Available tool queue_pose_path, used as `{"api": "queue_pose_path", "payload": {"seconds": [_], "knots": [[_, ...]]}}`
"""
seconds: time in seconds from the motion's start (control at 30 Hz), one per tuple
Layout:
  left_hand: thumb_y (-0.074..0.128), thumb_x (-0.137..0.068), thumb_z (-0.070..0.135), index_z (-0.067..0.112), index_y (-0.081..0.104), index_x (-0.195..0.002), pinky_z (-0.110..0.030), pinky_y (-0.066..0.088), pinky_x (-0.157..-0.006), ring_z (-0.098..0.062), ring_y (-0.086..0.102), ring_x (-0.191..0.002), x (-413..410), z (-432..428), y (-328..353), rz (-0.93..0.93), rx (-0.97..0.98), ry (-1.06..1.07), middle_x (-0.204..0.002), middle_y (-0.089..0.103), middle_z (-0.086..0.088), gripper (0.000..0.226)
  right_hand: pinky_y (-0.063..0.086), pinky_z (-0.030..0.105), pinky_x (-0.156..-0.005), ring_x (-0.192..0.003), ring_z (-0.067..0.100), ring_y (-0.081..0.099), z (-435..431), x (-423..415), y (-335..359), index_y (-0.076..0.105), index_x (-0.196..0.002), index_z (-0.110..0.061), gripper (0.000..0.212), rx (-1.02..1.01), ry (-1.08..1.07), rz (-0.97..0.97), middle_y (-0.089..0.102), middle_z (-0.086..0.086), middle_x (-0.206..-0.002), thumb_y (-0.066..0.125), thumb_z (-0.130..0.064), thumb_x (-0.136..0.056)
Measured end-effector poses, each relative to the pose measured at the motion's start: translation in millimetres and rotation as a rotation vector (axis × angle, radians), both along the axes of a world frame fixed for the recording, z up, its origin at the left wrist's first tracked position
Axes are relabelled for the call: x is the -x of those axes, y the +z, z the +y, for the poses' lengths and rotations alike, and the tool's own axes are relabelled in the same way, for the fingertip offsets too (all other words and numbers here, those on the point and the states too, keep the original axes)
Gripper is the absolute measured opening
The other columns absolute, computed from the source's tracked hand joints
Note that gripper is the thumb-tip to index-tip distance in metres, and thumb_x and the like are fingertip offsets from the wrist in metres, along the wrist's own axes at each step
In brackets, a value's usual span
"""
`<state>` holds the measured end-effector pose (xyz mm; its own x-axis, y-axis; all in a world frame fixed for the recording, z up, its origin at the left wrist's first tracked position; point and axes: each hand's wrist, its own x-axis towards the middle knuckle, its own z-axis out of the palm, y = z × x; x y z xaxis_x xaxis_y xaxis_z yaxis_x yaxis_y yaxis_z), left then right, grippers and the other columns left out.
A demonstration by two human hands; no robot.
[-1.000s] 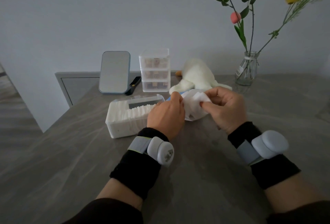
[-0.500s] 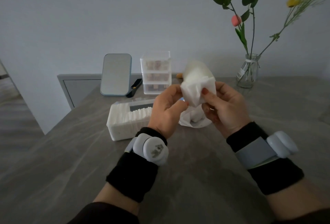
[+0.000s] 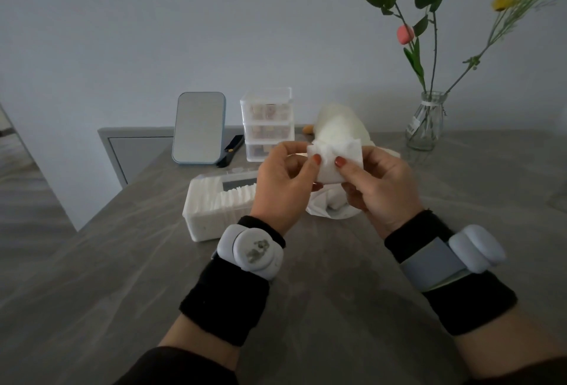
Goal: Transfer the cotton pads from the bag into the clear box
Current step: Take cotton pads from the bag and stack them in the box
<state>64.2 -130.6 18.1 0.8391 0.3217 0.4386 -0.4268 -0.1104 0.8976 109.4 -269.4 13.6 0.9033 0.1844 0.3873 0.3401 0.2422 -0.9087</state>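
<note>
Grip on the cotton pads (image 3: 335, 156): pinching the small white stack between thumbs and fingertips of left hand (image 3: 283, 188) and right hand (image 3: 380, 190), both being held up above the worktop (image 3: 322, 280), thumbnails facing the camera. Hovering over the crumpled bag (image 3: 325, 208), just right of the clear box (image 3: 207, 225) lying packed with rows of pads.

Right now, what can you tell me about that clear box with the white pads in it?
The clear rectangular plastic box lies flat on the grey veined table, open on top, just left of the left hand. White cotton pads stand on edge in tight rows inside, nearly filling it, with a gap toward the back. That hand hides its right end; no hand visibly touches it.
</note>
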Motion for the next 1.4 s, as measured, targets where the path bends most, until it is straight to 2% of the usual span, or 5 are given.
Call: {"api": "queue_pose_path", "payload": {"seconds": [0.23, 0.47, 0.7, 1.23, 1.4], "knots": [[0.062, -0.077, 0.008, 0.014, 0.058, -0.091, -0.045, 0.058, -0.08, -0.02, 0.064, -0.089, -0.9, 5.7, -0.4, -0.067, -0.035, 0.127, -0.091, 0.067, -0.001, 0.016, 0.036, 0.021, -0.043, -0.047, 0.013, 0.045, 1.0, -3.4, -2.0, 0.067, -0.093, -0.007, 0.012, -0.042, -0.083, 0.004, 0.057, 0.005, -0.062, 0.071, -0.015, -0.086], [0.073, -0.078, 0.043, 0.019, 0.068, -0.089, -0.025, 0.054, -0.076, -0.015, 0.065, -0.093, -1.2, -0.2, -4.9, -0.045, -0.16, 0.076, -0.099, 0.068, -0.004, 0.027, 0.041, 0.022, -0.044, -0.051, 0.009, 0.053, 3.9, 5.4, -0.6, 0.066, -0.096, -0.008, 0.02, 0.026, -0.086, -0.038, 0.065, 0.004, -0.078, 0.075, -0.021, -0.083], [0.074, -0.079, 0.033, 0.012, 0.065, -0.075, -0.046, 0.053, -0.089, -0.021, 0.064, -0.085, -3.4, 7.3, -2.1, -0.006, 0.036, -0.026, -0.092, 0.07, -0.012, 0.023, 0.034, 0.019, -0.041, -0.045, 0.01, 0.046, 4.4, 2.4, 1.7, 0.064, -0.093, -0.005, 0.007, -0.069, -0.034, 0.015, 0.06, 0.006, -0.07, 0.067, -0.01, -0.088], [0.077, -0.077, 0.027, 0.006, 0.063, -0.088, -0.051, 0.057, -0.085, -0.036, 0.068, -0.091, 3.6, 5.8, 3.3, -0.002, 0.093, -0.102, -0.092, 0.07, -0.02, 0.028, 0.035, 0.019, -0.04, -0.047, 0.01, 0.047, 5.5, 5.2, 1.0, 0.064, -0.096, -0.002, 0.012, -0.061, 0.019, 0.013, 0.061, 0.008, -0.075, 0.068, -0.009, -0.087], [0.066, -0.091, 0.012, 0.005, 0.06, -0.082, -0.042, 0.057, -0.081, -0.02, 0.064, -0.082, 3.5, 13.4, 7.6, -0.008, 0.265, 0.016, -0.086, 0.065, -0.011, 0.012, 0.029, 0.019, -0.039, -0.043, 0.009, 0.039, 6.1, 6.1, 4.1, 0.06, -0.092, 0.001, 0.005, -0.143, 0.063, 0.043, 0.054, 0.002, -0.06, 0.063, -0.002, -0.089]]}}
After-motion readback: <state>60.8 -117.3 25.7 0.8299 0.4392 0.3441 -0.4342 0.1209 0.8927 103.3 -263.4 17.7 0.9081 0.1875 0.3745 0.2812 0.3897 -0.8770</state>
